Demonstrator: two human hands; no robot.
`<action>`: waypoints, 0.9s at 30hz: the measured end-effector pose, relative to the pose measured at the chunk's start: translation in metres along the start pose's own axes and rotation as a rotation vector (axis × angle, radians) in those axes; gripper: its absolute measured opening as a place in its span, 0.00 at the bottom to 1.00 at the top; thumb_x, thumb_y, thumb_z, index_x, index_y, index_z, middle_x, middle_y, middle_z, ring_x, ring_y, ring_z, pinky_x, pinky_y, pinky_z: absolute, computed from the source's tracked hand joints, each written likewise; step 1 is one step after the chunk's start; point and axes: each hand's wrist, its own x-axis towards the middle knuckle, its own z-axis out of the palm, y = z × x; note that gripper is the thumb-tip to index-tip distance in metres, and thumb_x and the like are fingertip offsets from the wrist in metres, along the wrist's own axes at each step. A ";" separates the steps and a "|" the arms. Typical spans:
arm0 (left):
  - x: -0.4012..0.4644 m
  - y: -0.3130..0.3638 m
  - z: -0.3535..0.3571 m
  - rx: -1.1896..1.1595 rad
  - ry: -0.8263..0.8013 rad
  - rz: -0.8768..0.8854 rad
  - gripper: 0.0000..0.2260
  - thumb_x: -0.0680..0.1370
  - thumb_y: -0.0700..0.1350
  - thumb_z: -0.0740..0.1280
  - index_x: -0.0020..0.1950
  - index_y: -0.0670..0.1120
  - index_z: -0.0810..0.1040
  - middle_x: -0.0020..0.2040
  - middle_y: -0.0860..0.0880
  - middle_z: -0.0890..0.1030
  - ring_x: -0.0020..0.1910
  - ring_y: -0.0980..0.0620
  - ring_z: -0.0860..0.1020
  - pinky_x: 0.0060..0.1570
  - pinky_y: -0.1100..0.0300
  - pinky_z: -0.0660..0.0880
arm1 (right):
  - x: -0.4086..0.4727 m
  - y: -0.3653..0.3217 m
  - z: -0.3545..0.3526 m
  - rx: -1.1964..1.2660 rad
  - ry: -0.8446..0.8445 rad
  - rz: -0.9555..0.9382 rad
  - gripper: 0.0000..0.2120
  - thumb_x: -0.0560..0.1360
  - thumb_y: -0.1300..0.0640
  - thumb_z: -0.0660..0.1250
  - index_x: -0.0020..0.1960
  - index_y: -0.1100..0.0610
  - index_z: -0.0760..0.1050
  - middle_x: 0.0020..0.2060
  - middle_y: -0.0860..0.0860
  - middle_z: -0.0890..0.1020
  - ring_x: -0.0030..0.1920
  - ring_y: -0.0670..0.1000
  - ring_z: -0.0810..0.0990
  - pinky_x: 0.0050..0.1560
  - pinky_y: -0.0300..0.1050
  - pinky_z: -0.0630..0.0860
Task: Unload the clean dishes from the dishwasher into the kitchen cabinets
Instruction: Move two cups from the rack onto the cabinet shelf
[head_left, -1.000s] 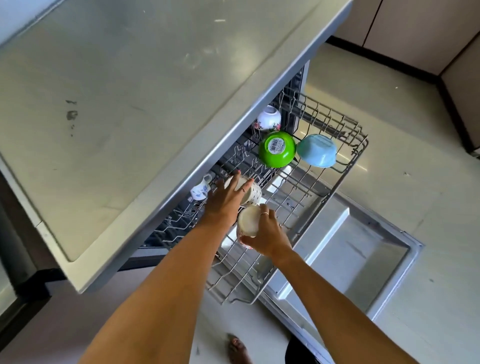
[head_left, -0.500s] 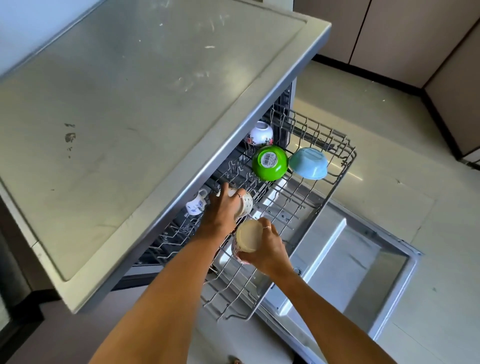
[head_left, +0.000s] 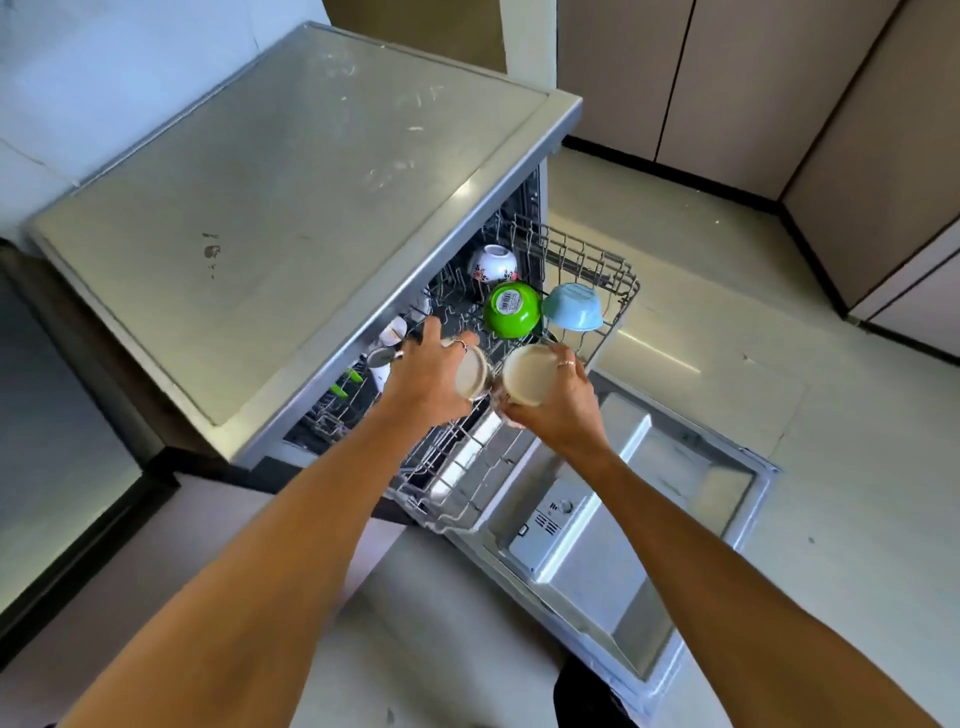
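Head view, looking down on an open dishwasher. The grey worktop (head_left: 291, 208) overhangs the pulled-out upper rack (head_left: 519, 467) from its 10 o'clock side, hiding the rack's inner rows. On the rack, upside down: a green bowl (head_left: 511, 309) with a barcode sticker on its base; a light blue bowl (head_left: 573, 306) touching it at its 3 o'clock; a white floral bowl (head_left: 493, 264) at its 11 o'clock, partly under the worktop edge. Small white cups (head_left: 393, 330) and a green item (head_left: 347, 383), too small to identify, lie at the rack's 9 o'clock edge, below the overhang. The lowered dishwasher door (head_left: 623, 545) lies open at 5 o'clock of the rack, over pale floor tiles (head_left: 779, 364); beige cabinets (head_left: 727, 78) stand at 1 o'clock. The left hand (head_left: 426, 376) grips a cup (head_left: 471, 373), fingers curled over its far side, the pale inside facing the camera; the cup sits at 3 o'clock of the grip, above the rack wires. The right hand (head_left: 558, 410) holds a second cup (head_left: 530, 375), fingers wrapped around its far rim, the cup at 11 o'clock of the grip. The two cups are just beside each other, with the green bowl at their 12 o'clock.
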 end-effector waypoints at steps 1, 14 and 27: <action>-0.011 0.001 0.000 -0.028 0.016 0.009 0.38 0.65 0.47 0.77 0.72 0.53 0.63 0.68 0.43 0.60 0.62 0.41 0.70 0.58 0.46 0.75 | -0.006 -0.001 -0.004 -0.014 0.005 -0.013 0.41 0.62 0.50 0.79 0.68 0.56 0.63 0.63 0.55 0.73 0.59 0.57 0.76 0.53 0.44 0.74; -0.216 -0.053 -0.017 -0.218 0.170 -0.015 0.40 0.66 0.52 0.75 0.73 0.53 0.60 0.63 0.42 0.65 0.59 0.41 0.71 0.56 0.51 0.71 | -0.134 -0.061 0.002 -0.090 -0.008 -0.167 0.45 0.60 0.49 0.80 0.71 0.56 0.62 0.63 0.55 0.74 0.60 0.56 0.74 0.56 0.43 0.72; -0.394 -0.162 -0.111 -0.452 0.798 -0.180 0.35 0.62 0.55 0.73 0.68 0.55 0.68 0.59 0.49 0.74 0.59 0.48 0.73 0.57 0.60 0.68 | -0.220 -0.258 0.032 -0.010 -0.143 -0.604 0.43 0.60 0.51 0.80 0.69 0.53 0.61 0.59 0.55 0.77 0.59 0.58 0.76 0.61 0.52 0.75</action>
